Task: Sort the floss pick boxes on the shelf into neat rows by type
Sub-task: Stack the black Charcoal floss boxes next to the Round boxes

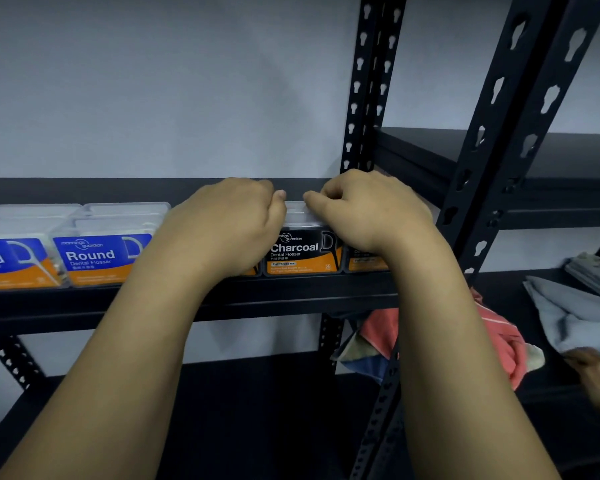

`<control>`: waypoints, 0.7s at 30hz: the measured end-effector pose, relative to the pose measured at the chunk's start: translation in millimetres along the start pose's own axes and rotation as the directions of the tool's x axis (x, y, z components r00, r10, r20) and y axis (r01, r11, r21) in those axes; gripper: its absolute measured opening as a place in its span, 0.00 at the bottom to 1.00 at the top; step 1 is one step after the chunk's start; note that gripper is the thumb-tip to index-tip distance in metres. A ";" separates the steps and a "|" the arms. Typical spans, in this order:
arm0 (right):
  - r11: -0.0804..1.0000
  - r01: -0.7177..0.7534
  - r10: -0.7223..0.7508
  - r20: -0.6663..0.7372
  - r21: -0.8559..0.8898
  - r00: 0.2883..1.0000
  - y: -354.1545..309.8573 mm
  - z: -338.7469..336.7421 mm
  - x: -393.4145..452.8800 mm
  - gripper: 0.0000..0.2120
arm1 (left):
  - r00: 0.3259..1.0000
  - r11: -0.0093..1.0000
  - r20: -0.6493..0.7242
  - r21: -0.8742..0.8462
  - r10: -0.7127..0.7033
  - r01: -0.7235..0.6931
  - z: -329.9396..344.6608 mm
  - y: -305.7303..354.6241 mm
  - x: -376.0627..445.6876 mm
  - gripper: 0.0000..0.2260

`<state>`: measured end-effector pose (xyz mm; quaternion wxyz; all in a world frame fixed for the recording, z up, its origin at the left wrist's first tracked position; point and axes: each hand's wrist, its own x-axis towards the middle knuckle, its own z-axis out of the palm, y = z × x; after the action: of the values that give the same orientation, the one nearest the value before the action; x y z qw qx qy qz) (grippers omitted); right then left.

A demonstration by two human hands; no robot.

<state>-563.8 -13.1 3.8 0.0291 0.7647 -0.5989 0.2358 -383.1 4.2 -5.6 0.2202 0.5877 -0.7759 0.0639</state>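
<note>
Both forearms are bare from the bottom edge of the view up to the wrists, with no sleeve showing. The left hand [236, 216] and right hand [368, 209] wear no gloves; rings or a watch, as far as the soft focus allows, do not appear.

Dim, cool light; soft shadows on the wall [187, 81]; wide-angle bending and blur at edges.

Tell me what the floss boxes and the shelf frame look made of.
Charcoal box: seemingly clear hard plastic, glossy; the lid is see-through above a printed label. Round box: the same clear plastic, with picks showing through. Shelf frame: probably metal, matt black paint; thin angled posts punched with keyhole slots.
</note>
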 end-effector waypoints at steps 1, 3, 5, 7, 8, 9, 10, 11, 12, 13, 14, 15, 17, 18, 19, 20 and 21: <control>1.000 0.001 0.000 0.003 -0.005 1.000 0.0 -0.4 -0.1 0.22 | 1.000 1.000 0.003 -0.004 -0.004 0.004 0.0 0.4 0.3 0.19; 1.000 0.003 -0.003 0.012 -0.007 1.000 0.0 -1.2 0.0 0.22 | 1.000 1.000 0.016 -0.010 -0.005 0.005 -0.3 0.6 1.4 0.19; 1.000 0.001 -0.001 0.015 -0.003 1.000 0.1 -1.3 0.2 0.22 | 1.000 1.000 0.022 -0.010 -0.003 0.003 -0.5 0.5 1.9 0.19; 1.000 0.001 -0.001 0.013 -0.003 1.000 0.6 -0.8 0.4 0.22 | 1.000 1.000 0.016 -0.003 -0.002 0.002 -0.8 1.0 1.1 0.19; 1.000 -0.001 0.001 0.014 -0.002 1.000 0.8 -0.6 0.3 0.22 | 1.000 1.000 0.015 -0.001 -0.004 0.004 -0.6 0.8 0.7 0.19; 1.000 -0.002 0.002 0.017 0.001 1.000 0.9 -0.4 0.4 0.22 | 1.000 1.000 0.014 -0.003 -0.005 0.005 -0.5 0.9 0.8 0.18; 1.000 -0.002 0.001 0.019 0.003 1.000 0.9 -0.4 0.4 0.23 | 1.000 1.000 0.013 -0.005 -0.007 0.007 0.1 0.7 1.2 0.18; 1.000 -0.001 0.001 0.023 0.005 1.000 1.0 -0.5 0.6 0.23 | 1.000 1.000 0.010 -0.007 -0.009 0.009 0.2 0.9 1.6 0.18; 1.000 -0.002 0.002 0.028 0.008 1.000 0.8 -0.7 0.8 0.23 | 1.000 1.000 0.010 -0.010 -0.014 0.014 0.5 1.0 2.0 0.17; 1.000 -0.004 0.004 0.034 0.008 0.999 0.7 -1.1 1.0 0.23 | 1.000 1.000 0.010 -0.015 -0.019 0.019 0.9 0.9 2.5 0.17; 1.000 -0.005 0.005 0.039 0.007 0.999 0.6 -1.3 1.1 0.23 | 1.000 0.999 0.010 -0.021 -0.025 0.025 1.3 0.7 2.9 0.17; 1.000 -0.005 0.005 0.042 0.004 0.999 0.6 -1.1 1.2 0.23 | 1.000 0.999 0.008 -0.025 -0.030 0.031 1.5 0.7 3.3 0.18; 1.000 -0.004 0.004 0.039 0.003 0.999 0.9 -0.4 1.4 0.23 | 0.999 0.999 0.008 -0.032 -0.043 0.043 1.5 1.1 3.4 0.18; 1.000 -0.003 0.003 0.037 0.005 0.999 0.9 -0.5 1.5 0.23 | 0.999 0.998 0.007 -0.033 -0.048 0.048 1.6 1.1 3.4 0.18; 1.000 -0.003 0.002 0.040 0.007 0.999 0.8 -0.6 1.7 0.23 | 0.999 0.998 0.006 -0.034 -0.053 0.053 1.6 1.3 3.5 0.18; 1.000 0.000 0.000 0.046 0.007 0.999 0.6 -0.8 1.8 0.23 | 0.998 0.998 0.005 -0.034 -0.058 0.058 1.7 1.7 3.5 0.18; 1.000 0.003 -0.004 0.054 0.006 0.999 0.6 -0.8 2.1 0.23 | 0.998 0.998 0.002 -0.035 -0.060 0.060 1.7 2.1 3.6 0.18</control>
<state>-564.2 -14.9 5.3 0.0110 0.7720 -0.5974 0.2169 -386.3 1.1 -5.3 0.2320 0.6069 -0.7589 0.0434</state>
